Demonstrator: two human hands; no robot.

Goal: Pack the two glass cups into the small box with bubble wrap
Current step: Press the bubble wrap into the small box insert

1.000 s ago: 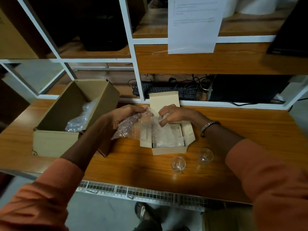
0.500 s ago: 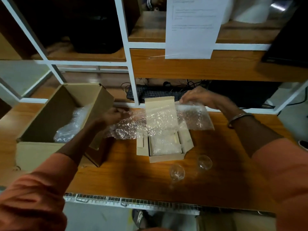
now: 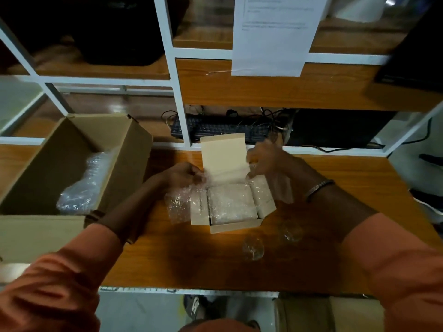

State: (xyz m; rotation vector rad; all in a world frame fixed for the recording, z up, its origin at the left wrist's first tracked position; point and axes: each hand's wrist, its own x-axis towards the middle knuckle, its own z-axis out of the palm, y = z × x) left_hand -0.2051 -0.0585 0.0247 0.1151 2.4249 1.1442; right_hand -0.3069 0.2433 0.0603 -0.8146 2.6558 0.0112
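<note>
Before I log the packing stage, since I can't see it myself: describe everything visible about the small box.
The small box is pale tan cardboard, open, lid flap upright at the back, side flaps spread. It sits on the wooden table, lined with bubble wrap that spills over its left side. The left hand and right hand hold the wrap. Both cups stand outside.

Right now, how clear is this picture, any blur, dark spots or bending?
Head view: dim overall, the top-left shelf nearly black; the right hand is motion-smeared, the left hand sharper; the two cups sit in shadow and barely show; the bubble wrap in the small box glints; white shelf bars splay from wide-angle distortion.
</note>
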